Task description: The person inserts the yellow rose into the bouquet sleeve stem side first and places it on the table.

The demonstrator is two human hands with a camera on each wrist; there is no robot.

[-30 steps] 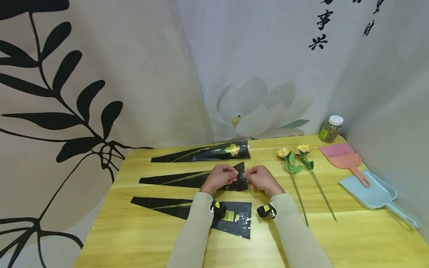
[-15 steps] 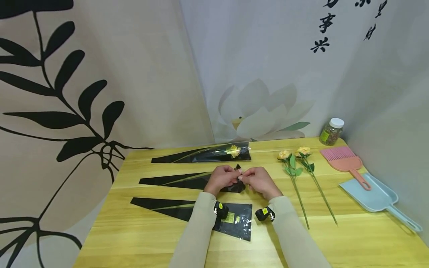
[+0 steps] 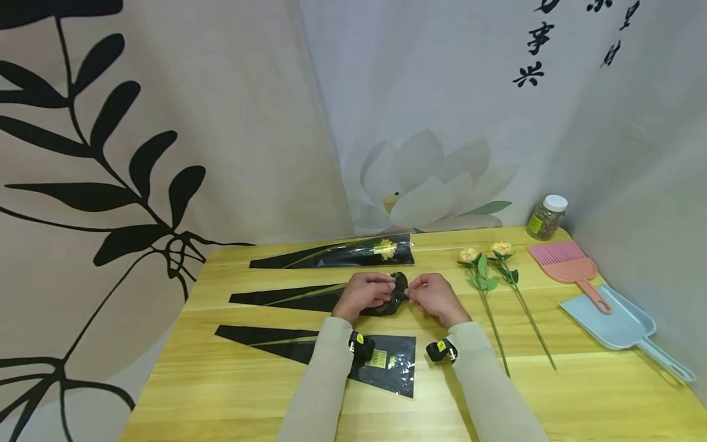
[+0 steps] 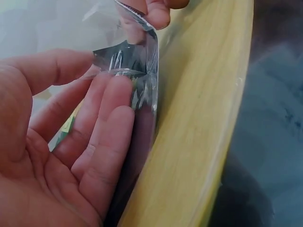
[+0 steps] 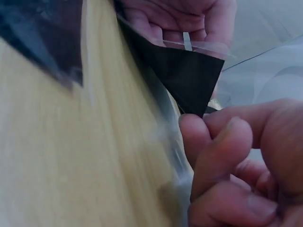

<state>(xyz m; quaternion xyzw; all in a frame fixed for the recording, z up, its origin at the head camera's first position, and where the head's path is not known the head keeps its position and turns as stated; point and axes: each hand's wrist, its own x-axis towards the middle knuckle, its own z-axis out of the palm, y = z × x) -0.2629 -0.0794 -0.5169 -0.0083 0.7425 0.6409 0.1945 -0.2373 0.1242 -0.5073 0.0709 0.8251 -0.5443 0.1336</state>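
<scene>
A black-backed, clear-fronted flower sleeve (image 3: 304, 298) lies in the middle of three on the table, a thin stem showing inside its narrow end. My left hand (image 3: 364, 296) pinches the sleeve's clear film (image 4: 97, 71) near the wide opening, thumb against fingers, the other fingers loosely bent. From the right, my right hand (image 3: 439, 297) pinches a corner of the black sheet (image 5: 189, 78) between thumb and forefinger. The wide end is bent and creased between my hands. Whatever lies under my left hand is hidden in the head view.
Behind lies a sleeve (image 3: 342, 253) with a yellow flower. A labelled sleeve (image 3: 394, 374) lies in front, partly under my left forearm. To the right are two yellow roses (image 3: 468, 255), a pink brush (image 3: 569, 267), a blue dustpan (image 3: 607, 316) and a lidded jar (image 3: 545, 220).
My hands first came together at the sleeve's opening, crumpling it, then the right hand drew back to the right. The wide end now spreads between them; the left hand has barely moved.
</scene>
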